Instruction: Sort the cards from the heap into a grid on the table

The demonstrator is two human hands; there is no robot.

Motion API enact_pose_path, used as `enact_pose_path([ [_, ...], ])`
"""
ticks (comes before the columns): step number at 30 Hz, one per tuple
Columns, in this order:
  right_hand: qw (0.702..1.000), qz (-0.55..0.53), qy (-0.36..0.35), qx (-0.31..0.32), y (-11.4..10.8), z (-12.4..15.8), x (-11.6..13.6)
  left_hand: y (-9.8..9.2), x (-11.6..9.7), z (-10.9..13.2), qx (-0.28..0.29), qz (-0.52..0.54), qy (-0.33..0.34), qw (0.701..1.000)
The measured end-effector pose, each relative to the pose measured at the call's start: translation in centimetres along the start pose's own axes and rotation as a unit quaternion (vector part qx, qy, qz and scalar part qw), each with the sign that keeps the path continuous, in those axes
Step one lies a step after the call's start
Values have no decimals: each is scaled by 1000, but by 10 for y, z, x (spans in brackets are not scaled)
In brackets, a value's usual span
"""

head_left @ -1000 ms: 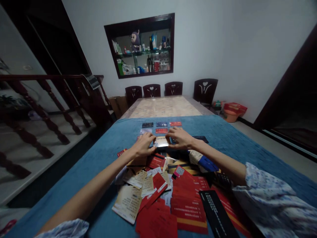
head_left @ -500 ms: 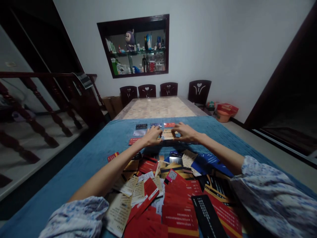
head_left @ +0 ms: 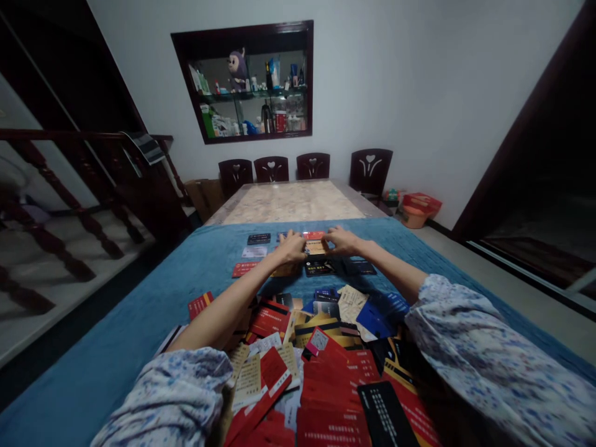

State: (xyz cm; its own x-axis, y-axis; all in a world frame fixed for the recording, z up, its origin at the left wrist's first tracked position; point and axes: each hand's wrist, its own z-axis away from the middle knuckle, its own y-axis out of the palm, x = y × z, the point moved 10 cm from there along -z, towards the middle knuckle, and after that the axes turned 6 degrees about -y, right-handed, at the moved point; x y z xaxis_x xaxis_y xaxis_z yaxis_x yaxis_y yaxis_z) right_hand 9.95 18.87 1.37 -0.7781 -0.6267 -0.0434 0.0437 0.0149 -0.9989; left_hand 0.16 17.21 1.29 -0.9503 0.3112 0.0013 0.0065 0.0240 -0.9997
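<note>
Between my two hands a cream-and-gold plastic card [head_left: 315,246] is pinched by its short edges. My left hand [head_left: 293,247] grips its left end and my right hand [head_left: 341,241] its right end. Just beyond it lies a red card [head_left: 315,235]. Rows of cards rest on the cloth around my hands: a black card [head_left: 259,238], a whitish card [head_left: 254,252] and a red one [head_left: 244,269] to the left, a black VIP card [head_left: 320,267] and a dark card [head_left: 362,267] nearer me. Part of the rows is hidden behind my left hand.
A loose heap of red, gold, black and blue cards [head_left: 335,372] covers the near end of the blue cloth [head_left: 153,329]. Beyond lies the marbled tabletop [head_left: 288,202]. Dark chairs [head_left: 313,166] stand along the wall, and an orange bucket [head_left: 414,216] stands at right.
My hands have moved the cream card slightly away from me, towards the red card. The black VIP card on the near side now shows. The view has shifted slightly.
</note>
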Motion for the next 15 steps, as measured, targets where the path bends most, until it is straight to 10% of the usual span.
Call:
enact_pose_path([
  [15, 999, 9, 36, 27, 27, -24, -23, 27, 7, -32, 30, 10, -29, 999],
])
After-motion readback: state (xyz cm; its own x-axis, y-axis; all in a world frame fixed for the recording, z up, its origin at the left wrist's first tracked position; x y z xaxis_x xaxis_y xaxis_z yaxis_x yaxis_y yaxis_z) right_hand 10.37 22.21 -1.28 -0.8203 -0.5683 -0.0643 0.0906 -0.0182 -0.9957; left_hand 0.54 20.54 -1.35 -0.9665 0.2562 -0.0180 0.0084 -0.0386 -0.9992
